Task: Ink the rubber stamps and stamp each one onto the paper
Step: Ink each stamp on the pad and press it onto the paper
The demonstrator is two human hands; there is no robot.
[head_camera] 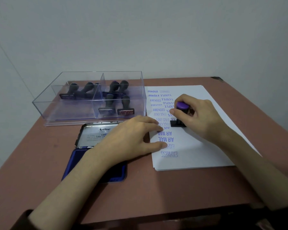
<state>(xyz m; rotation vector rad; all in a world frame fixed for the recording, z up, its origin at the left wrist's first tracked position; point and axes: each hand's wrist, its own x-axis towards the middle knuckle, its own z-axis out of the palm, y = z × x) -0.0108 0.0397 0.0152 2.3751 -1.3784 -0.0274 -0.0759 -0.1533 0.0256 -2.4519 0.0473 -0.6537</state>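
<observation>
Partly hiding the prints (166, 139), the right hand (200, 117) pinches a stamp (181, 107) on the paper (200, 155); the left hand (132, 137) lies spread.

A plain, pale grey wall (156, 39) stands close behind the reddish-brown counter (40, 163), with a faint seam slanting down its left side. The light is soft and even. A dark cap (216, 78) covers the counter's far right corner.

The paper stack (206, 146) lies on the right of the table (40, 155), my stamp (179, 121) standing on it. Left of the paper sits the open ink pad (90, 136) under my left hand (131, 138); behind the pad, the divided box (56, 105) holds the other stamps (125, 105).
</observation>
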